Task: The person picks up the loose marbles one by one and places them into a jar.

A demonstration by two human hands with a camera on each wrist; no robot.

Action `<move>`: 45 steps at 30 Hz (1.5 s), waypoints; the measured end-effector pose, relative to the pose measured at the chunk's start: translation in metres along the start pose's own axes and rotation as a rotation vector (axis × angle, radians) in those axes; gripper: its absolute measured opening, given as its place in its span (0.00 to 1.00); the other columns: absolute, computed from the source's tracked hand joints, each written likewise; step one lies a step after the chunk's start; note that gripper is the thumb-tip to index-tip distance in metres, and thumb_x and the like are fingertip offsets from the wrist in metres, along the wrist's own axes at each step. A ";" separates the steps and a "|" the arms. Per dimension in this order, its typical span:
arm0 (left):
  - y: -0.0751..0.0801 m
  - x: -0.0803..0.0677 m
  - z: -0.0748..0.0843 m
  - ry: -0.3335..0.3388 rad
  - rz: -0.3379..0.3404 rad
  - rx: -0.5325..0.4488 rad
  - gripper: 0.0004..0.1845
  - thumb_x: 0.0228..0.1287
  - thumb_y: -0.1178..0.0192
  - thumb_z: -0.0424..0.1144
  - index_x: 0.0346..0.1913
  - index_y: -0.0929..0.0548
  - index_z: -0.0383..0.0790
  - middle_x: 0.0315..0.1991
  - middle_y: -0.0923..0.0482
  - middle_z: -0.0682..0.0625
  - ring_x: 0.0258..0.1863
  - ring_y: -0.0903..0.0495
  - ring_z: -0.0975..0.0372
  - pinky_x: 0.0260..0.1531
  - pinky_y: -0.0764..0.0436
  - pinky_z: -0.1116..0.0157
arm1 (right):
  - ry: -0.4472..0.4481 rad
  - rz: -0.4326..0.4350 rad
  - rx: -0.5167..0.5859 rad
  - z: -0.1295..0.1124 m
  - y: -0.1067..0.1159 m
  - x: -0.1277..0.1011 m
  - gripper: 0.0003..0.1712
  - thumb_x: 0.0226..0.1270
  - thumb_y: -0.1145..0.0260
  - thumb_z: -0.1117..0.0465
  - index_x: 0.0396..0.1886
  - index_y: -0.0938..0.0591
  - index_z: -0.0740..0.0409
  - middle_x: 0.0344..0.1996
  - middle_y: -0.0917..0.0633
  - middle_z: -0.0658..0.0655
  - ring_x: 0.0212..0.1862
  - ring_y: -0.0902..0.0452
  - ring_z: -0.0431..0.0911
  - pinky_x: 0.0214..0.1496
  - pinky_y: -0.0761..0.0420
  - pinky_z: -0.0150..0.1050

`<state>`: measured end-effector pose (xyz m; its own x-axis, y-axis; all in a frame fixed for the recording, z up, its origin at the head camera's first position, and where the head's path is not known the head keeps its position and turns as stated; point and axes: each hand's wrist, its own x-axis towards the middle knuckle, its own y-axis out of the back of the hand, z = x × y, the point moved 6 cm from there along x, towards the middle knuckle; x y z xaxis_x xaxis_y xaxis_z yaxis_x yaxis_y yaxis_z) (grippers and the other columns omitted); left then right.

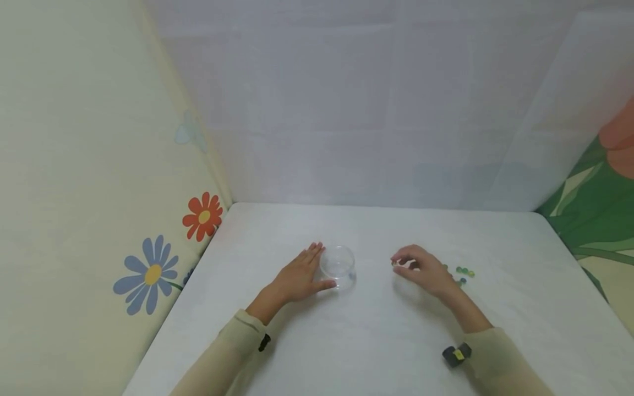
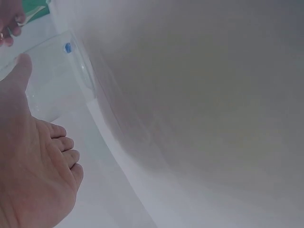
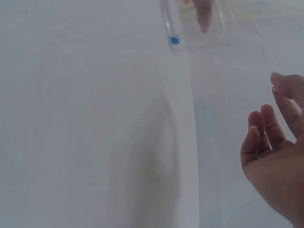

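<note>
A clear glass bowl [image 1: 338, 267] stands on the white table [image 1: 376, 341]. My left hand [image 1: 303, 273] rests flat against its left side, fingers straight and thumb [image 2: 21, 66] touching the glass wall. One blue marble [image 2: 67, 47] lies inside the bowl [image 2: 52, 71]; it also shows in the right wrist view, marble [image 3: 175, 40] in bowl [image 3: 199, 33]. My right hand [image 1: 415, 268] hovers right of the bowl with curled fingers [image 3: 259, 133]. Thumb and forefinger appear to pinch a small marble [image 1: 396, 264]. Several green and dark marbles [image 1: 464, 271] lie just beyond that hand.
White sheets wall the table at the back and right. A pale flowered panel [image 1: 148, 269] closes the left side, and a green and orange patterned panel [image 1: 599, 220] stands at the far right. Bare tabletop lies in front of both hands.
</note>
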<state>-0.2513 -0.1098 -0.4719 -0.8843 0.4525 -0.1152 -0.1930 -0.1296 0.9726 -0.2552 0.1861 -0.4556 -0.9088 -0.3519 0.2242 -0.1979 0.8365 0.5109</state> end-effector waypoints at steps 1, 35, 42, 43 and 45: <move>0.000 0.000 0.000 0.000 0.000 -0.001 0.56 0.68 0.52 0.74 0.81 0.52 0.34 0.82 0.57 0.43 0.82 0.58 0.54 0.80 0.52 0.57 | 0.005 0.001 0.004 -0.001 -0.002 0.001 0.11 0.67 0.29 0.65 0.48 0.15 0.60 0.46 0.16 0.58 0.47 0.20 0.49 0.47 0.18 0.33; -0.002 0.003 0.000 0.008 -0.008 0.009 0.56 0.67 0.52 0.74 0.81 0.51 0.35 0.82 0.56 0.43 0.82 0.58 0.54 0.80 0.52 0.57 | 0.053 -0.018 0.124 -0.026 -0.044 0.027 0.11 0.66 0.28 0.64 0.48 0.15 0.57 0.47 0.16 0.57 0.54 0.21 0.53 0.64 0.20 0.54; -0.001 0.002 0.000 0.018 -0.007 -0.009 0.55 0.67 0.50 0.74 0.81 0.51 0.35 0.82 0.57 0.43 0.82 0.58 0.55 0.80 0.52 0.57 | 0.055 -0.021 0.130 -0.031 -0.053 0.030 0.12 0.66 0.29 0.67 0.48 0.16 0.61 0.48 0.17 0.60 0.54 0.21 0.56 0.62 0.19 0.57; -0.001 0.002 0.000 0.018 -0.006 -0.009 0.55 0.67 0.50 0.74 0.81 0.51 0.35 0.82 0.57 0.44 0.82 0.58 0.55 0.80 0.53 0.57 | 0.058 -0.022 0.132 -0.033 -0.054 0.030 0.12 0.66 0.29 0.68 0.48 0.16 0.63 0.48 0.17 0.61 0.54 0.21 0.57 0.62 0.20 0.59; -0.002 0.003 0.000 0.018 -0.004 -0.010 0.56 0.67 0.51 0.74 0.81 0.51 0.35 0.82 0.57 0.44 0.82 0.59 0.55 0.80 0.53 0.57 | 0.062 -0.026 0.138 -0.038 -0.055 0.031 0.12 0.65 0.30 0.71 0.48 0.17 0.65 0.48 0.17 0.64 0.55 0.22 0.60 0.62 0.20 0.61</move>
<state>-0.2534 -0.1081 -0.4740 -0.8909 0.4372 -0.1230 -0.2012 -0.1369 0.9699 -0.2582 0.1131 -0.4449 -0.8790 -0.3958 0.2659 -0.2733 0.8752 0.3992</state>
